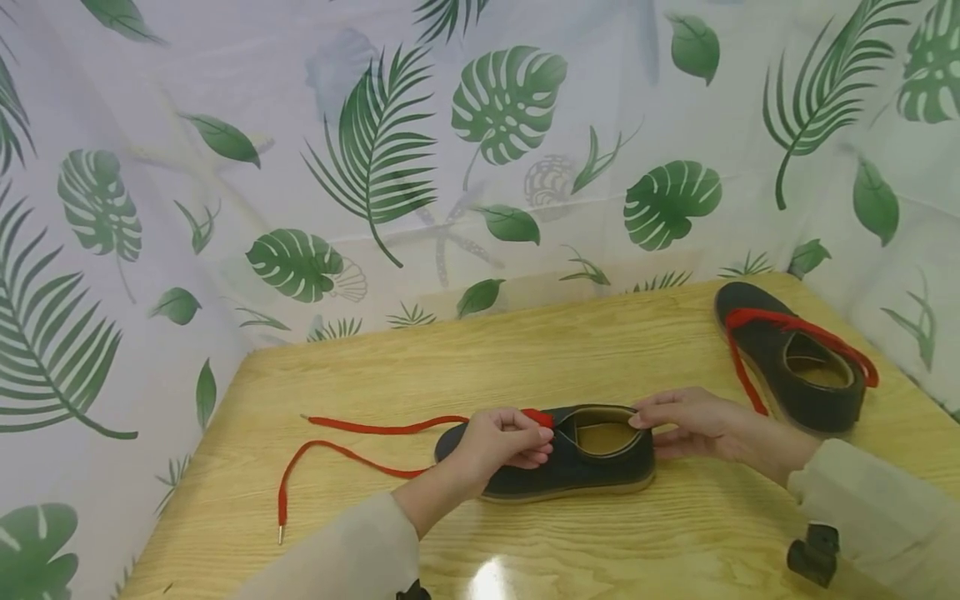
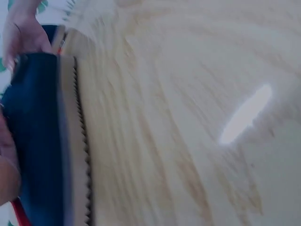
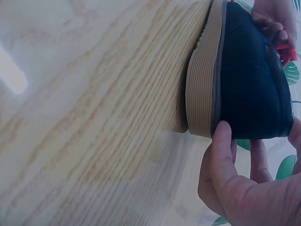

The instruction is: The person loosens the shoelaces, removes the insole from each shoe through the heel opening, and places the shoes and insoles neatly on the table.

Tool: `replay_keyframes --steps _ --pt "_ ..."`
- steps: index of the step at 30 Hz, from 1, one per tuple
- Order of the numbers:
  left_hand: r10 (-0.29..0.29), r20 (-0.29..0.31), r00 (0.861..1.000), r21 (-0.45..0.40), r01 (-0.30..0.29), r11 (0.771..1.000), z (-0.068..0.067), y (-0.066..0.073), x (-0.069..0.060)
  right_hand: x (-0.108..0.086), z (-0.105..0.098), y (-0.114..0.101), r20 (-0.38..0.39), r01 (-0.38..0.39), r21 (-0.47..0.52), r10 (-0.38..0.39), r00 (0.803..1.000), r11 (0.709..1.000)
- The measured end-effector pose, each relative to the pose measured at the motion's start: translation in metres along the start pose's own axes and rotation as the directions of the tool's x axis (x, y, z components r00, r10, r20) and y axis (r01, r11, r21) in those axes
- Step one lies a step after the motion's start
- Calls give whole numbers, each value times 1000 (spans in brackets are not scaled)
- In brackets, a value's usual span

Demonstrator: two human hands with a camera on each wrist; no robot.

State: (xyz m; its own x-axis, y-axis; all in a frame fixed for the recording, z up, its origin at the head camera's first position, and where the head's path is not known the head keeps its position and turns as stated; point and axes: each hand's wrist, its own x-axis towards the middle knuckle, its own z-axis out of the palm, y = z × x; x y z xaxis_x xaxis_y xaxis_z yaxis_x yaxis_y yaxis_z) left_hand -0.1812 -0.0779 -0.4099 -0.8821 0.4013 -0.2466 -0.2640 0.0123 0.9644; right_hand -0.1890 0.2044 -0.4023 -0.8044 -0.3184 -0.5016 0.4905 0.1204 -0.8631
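A dark navy shoe (image 1: 570, 479) with a tan ribbed sole (image 3: 202, 94) lies on the table, toe to the left. My left hand (image 1: 498, 446) is over its front, fingers curled and thumb against forefinger at the edge of the lacing; the exact pinch point is partly hidden. A red shoelace (image 1: 352, 457) bunches beside those fingers, and its two loose ends trail left past the toe. At the heel, my right hand (image 1: 701, 423) grips the shoe, thumb on the collar rim and fingers behind and low on the back, as the right wrist view also shows.
A second dark shoe (image 1: 821, 392) stands at the right rear of the wooden table (image 1: 360, 533), a red lace (image 1: 832, 337) draped over it. Leaf-printed cloth (image 1: 525, 233) rises behind the table and along both sides.
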Motion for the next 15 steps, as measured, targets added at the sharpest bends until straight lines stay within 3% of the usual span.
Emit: replay_keyframes --steps 5,9,15 --pt "91 50 995 -48 -89 995 -9 -13 2 0 1 0 1 0 -12 0 1000 1000" --pt "77 4 997 -127 -76 989 -10 -17 1 -1 2 1 -2 4 -31 -4 1000 1000" --pt "49 -83 995 -206 -65 976 -16 -8 3 -2 1 1 -16 6 -46 -6 1000 999"
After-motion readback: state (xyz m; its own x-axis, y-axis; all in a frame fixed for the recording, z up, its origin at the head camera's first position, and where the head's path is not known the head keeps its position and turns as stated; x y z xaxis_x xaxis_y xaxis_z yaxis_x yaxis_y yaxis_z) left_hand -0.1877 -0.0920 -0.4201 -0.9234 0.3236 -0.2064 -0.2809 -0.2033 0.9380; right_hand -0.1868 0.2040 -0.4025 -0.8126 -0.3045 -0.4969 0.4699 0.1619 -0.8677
